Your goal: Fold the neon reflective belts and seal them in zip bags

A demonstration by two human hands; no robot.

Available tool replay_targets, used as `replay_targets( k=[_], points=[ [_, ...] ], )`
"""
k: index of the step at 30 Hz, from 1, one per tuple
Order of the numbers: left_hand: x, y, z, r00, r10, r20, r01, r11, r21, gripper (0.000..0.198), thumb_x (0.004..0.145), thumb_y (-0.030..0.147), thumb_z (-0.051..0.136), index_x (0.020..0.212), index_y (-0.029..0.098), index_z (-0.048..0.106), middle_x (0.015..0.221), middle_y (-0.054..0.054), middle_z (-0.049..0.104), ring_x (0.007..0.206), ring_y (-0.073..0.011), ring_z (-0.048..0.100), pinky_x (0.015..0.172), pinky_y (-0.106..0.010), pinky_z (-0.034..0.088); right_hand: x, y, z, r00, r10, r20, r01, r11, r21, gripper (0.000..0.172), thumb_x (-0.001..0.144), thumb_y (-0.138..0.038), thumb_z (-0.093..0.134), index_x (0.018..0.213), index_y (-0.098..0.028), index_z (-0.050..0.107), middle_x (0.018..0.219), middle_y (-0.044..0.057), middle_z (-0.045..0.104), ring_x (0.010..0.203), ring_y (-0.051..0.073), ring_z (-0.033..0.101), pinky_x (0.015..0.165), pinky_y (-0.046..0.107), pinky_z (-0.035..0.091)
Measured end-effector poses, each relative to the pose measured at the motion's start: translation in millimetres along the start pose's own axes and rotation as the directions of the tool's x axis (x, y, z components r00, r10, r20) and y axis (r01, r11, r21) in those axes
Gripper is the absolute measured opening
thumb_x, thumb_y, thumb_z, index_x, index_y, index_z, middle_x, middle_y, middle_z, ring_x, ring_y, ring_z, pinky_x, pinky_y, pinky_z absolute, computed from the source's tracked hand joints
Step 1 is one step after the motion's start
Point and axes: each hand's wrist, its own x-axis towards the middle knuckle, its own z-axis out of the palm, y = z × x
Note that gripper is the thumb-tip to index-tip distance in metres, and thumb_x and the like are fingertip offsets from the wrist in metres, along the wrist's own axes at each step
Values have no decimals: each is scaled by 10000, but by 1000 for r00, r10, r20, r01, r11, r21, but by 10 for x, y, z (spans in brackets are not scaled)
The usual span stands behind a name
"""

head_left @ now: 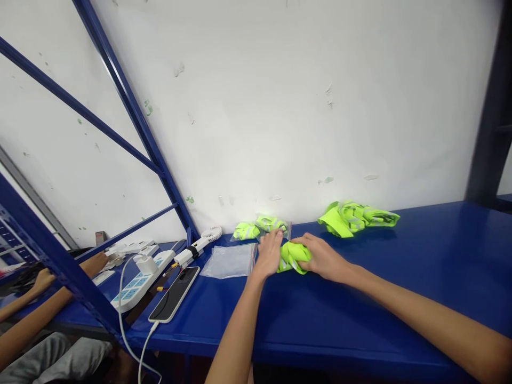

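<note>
A crumpled bundle of neon-yellow fabric with grey reflective strips, looking like a folded reflective vest [295, 258], lies on the blue table between my two hands. My left hand [270, 254] presses along its left side, with the fingers close together and pointing forward. On the right side, my right hand [320, 258] has its fingers wrapped over the bundle. Just beyond my left hand are neon bundles in clear plastic bags [246, 231]. A stack of flat clear zip bags [231, 261] lies to the left. Loose neon vests [356, 217] are heaped near the wall at right.
A charging phone [175, 295] lies left, beside a white power strip [138, 282] and a small white handheld fan [200, 246]. A blue metal frame [132, 106] slants up at left. Beyond it, another person's hands and arms [44, 281] rest at the table [432, 266].
</note>
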Motion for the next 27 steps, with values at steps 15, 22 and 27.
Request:
replay_targets(
  k=[15,22,27],
  points=[
    [-276,-484,-373,993,104,-50,-66,868,492,441,987,412,255,1122,228,632,1145,-73,679,1124,-239,578,1091,-480,244,41,211,-155,911,412,-15,-363,820,443,588,625,-292,739,1178,-119,642,1131,88,697,1007,277,653,875,362,519],
    [-303,-309,-292,914,267,-306,-138,913,384,448,985,306,205,1131,194,614,1173,-78,662,1146,-205,558,1067,-411,292,17,-106,-145,877,452,164,-429,581,692,420,629,-218,728,1042,-152,690,916,44,749,809,223,700,671,281,562],
    [-323,-186,-173,872,388,-298,-254,879,403,437,965,310,242,1206,195,587,1272,-93,606,1232,-228,499,1099,-423,256,20,-230,-93,879,433,201,-429,533,729,407,610,-204,734,1010,-143,695,864,34,748,816,222,696,690,283,559]
  ],
)
